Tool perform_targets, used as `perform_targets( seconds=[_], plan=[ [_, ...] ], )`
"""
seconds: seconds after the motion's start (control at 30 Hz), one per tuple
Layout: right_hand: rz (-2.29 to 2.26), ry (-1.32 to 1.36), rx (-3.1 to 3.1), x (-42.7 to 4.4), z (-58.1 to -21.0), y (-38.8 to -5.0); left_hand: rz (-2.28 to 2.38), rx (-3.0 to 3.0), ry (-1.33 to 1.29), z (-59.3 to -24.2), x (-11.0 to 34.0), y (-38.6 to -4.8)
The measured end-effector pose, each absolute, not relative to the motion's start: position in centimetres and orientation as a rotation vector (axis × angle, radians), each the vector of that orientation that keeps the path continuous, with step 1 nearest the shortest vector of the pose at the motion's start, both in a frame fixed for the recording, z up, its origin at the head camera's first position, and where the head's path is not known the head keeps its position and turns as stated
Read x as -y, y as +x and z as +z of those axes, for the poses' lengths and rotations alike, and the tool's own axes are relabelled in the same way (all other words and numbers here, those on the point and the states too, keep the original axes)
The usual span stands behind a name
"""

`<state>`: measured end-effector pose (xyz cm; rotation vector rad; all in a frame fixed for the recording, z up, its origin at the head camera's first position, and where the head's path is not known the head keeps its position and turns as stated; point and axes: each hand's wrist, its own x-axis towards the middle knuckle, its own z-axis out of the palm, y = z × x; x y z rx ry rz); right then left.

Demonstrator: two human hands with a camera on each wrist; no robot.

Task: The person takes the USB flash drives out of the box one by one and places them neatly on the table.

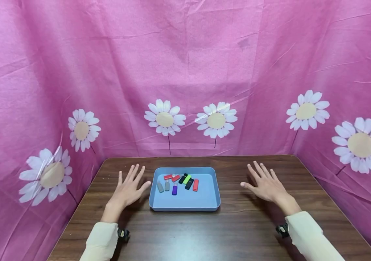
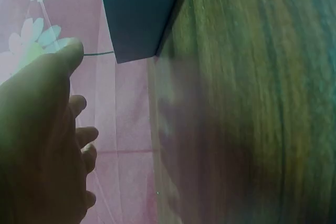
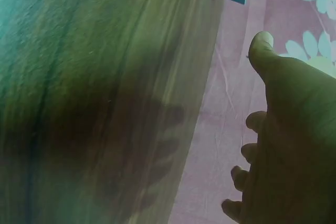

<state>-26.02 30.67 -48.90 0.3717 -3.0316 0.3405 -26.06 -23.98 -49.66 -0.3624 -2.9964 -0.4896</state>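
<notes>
From the left, our left hand hangs over the wooden table, fingers spread and nearly straight, holding nothing, its thumb near the left wall of the blue tray. The memory sticks lie inside the tray: two grey sticks at the left, two red sticks towards the back, a purple stick nearer us, then a black stick, a green stick and another black stick bunched together, and a lone red stick furthest right. Our right hand is also spread and empty, well apart from the tray.

With both hands poised, we judge it best to come in from above, thumbs clear of the rim. On the bunched sticks, a fingertip pinch on one at a time should beat a broad grasp, which could drag the neighbours; the purple stick looks easier, with room around it.

Only the head view shows us the sticks. Both wrist views give just the tray's outer wall, yet they make plainer that each hand floats above the wood, its shadow lying apart from it.
</notes>
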Motion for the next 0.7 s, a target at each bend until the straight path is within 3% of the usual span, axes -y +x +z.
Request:
perform_targets(
  seconds=[0.7],
  plan=[
    [0.336, 0.578, 2.884, -26.3, -45.5, -28.2, -0.409, 2.705, -0.509, -50.4, 20.6, -25.3]
  ],
)
